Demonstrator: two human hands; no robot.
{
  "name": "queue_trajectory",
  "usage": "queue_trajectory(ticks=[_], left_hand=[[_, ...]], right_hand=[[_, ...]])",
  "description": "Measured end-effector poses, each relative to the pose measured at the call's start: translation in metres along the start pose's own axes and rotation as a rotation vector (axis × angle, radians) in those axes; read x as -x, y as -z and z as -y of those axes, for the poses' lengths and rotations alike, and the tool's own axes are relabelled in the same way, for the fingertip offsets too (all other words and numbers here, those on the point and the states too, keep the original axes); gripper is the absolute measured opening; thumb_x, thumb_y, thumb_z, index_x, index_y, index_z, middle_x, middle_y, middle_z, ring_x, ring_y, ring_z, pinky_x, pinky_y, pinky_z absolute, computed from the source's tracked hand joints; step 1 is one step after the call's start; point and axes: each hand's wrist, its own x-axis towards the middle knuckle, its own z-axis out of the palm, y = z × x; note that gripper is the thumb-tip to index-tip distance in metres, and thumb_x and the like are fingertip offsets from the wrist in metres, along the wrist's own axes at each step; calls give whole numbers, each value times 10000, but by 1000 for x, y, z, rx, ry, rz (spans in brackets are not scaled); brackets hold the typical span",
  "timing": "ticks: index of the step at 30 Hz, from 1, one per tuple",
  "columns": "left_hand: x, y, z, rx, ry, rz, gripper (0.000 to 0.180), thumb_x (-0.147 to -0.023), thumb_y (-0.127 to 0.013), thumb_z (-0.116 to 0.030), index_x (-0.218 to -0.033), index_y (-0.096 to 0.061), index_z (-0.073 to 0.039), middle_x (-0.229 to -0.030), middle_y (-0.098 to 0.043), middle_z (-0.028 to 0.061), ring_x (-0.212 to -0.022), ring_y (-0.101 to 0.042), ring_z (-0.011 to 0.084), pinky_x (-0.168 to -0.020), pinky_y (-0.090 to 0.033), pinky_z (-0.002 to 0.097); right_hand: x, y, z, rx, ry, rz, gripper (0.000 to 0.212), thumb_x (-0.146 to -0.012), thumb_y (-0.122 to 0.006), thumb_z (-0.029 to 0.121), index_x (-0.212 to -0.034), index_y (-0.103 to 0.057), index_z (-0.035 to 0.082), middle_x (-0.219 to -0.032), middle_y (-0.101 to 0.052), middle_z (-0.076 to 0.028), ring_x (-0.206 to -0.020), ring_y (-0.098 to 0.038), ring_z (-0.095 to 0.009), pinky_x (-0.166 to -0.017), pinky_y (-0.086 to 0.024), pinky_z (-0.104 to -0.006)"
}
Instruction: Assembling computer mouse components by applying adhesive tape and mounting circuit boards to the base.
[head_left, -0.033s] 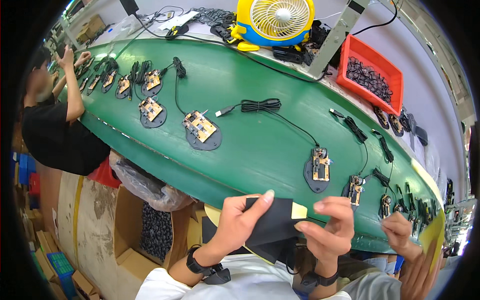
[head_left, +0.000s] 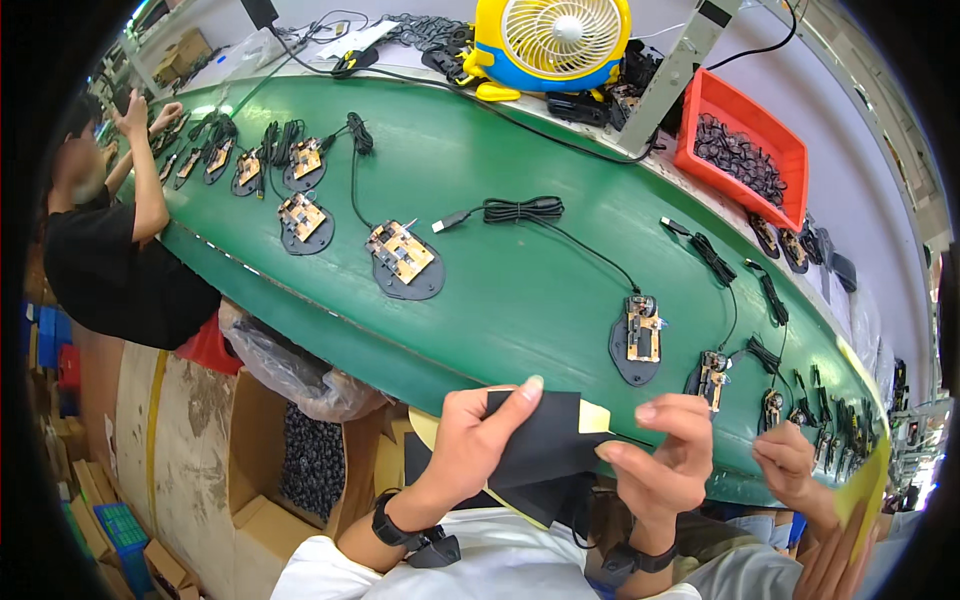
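My left hand (head_left: 472,440) grips a black sheet (head_left: 545,430), its thumb lying on top near the upper edge. A pale yellow backing strip (head_left: 594,418) shows at the sheet's upper right corner. My right hand (head_left: 662,465) is beside that corner, thumb and index finger apart, the thumb tip close to the sheet's right edge. I make out nothing between those fingers. More black sheet with a yellow edge lies below, over my lap. Ahead on the green belt, a black mouse base with a circuit board (head_left: 641,335) trails a bundled USB cable (head_left: 522,209).
Several more mouse bases (head_left: 405,255) with boards and cables line the green belt (head_left: 480,310). Beyond it stand a yellow-blue fan (head_left: 565,40) and a red bin (head_left: 795,175) of small black parts. A co-worker (head_left: 120,240) sits left; another person's hand (head_left: 785,460) is at right.
The black sheet and my left hand have shifted slightly left. My right hand has moved slightly right, widening the gap to the corner. The neighbour's hand at right has moved a little left.
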Motion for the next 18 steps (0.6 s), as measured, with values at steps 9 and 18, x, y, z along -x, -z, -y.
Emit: queue_trajectory(ticks=[9, 18], left_hand=[[6, -1, -8, -512, -612, -32, 105, -930, -746, -56, -901, -781, 39, -753, -713, 108, -626, -648, 143, -572, -471, 270], [6, 7, -9, -450, -537, 0, 124, -933, -749, -71, -900, -778, 45, -697, -692, 104, -566, -601, 144, -527, -440, 291]], right_hand=[[-12, -17, -10, -249, -238, 82, 378, -727, -885, -39, -1062, -728, 35, -1000, -789, -124, -864, -679, -293, -779, -558, -389], [-6, -15, 1, -24, 12, 104, 211, -654, -837, 16, -834, -733, 50, -913, -788, -43, -749, -609, -238, -636, -479, -372]])
